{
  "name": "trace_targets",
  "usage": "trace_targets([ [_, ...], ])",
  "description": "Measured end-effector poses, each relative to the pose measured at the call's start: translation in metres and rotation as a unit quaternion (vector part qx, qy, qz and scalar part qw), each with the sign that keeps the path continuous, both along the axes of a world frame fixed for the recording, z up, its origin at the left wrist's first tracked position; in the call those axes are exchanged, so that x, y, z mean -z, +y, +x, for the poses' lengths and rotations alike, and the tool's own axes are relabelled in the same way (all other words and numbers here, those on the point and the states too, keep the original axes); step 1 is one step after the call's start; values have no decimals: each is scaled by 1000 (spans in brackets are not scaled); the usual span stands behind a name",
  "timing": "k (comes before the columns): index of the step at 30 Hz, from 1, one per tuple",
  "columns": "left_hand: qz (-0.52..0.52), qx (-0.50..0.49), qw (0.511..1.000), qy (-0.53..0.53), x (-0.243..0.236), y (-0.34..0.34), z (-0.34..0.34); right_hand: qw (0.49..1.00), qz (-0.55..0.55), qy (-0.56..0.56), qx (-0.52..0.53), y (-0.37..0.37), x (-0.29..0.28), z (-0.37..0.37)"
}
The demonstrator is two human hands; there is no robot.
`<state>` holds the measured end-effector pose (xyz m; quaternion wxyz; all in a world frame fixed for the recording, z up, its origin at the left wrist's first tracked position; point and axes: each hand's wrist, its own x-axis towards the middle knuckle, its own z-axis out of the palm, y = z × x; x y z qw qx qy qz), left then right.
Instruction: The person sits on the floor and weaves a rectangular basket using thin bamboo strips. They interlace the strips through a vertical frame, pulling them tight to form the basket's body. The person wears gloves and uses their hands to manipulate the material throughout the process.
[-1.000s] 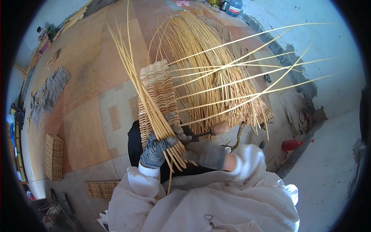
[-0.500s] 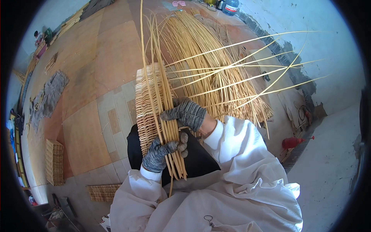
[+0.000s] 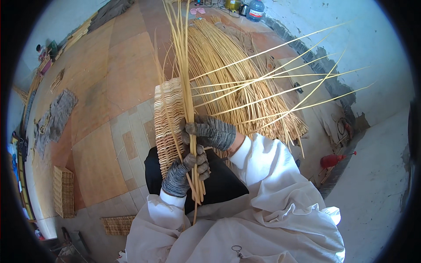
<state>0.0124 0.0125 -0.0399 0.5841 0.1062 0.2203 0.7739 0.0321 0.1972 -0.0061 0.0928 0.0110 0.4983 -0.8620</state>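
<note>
L hand + R hand, both gloved, gripping rods, R nearer far end. Woven panel just behind, partly o/ blk cloth. Stakes fan off panel's R edge o/ pile.

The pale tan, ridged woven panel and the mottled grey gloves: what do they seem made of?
Woven panel: probably plant rods, perhaps willow, unpainted-looking; rounded strands vary in natural tan. Gloves: probably matte knitted yarn, judging by flecking; smoother patches may be coating.

Yel. canes bunched, overlapping woven pnl
</note>
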Motion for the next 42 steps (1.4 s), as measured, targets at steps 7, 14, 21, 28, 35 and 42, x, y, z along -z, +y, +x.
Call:
trace_targets([
  [7,-182,-116,966,141,2,-3,4,939,324,-110,-13,8,-51,8],
  [14,-214,-161,935,231,-7,3,12,955,279,-98,-20,23,-21,10],
  [21,-207,-151,941,221,-6,11,13,969,235,-72,-30,35,-16,12],
  [28,-86,-139,983,89,-1,7,10,978,203,-7,-40,31,-9,4],
  [35,-213,-144,950,175,-13,14,13,937,329,-115,-34,22,-33,13],
  [42,-181,-203,950,154,13,-24,-36,857,508,46,71,66,-24,93],
])
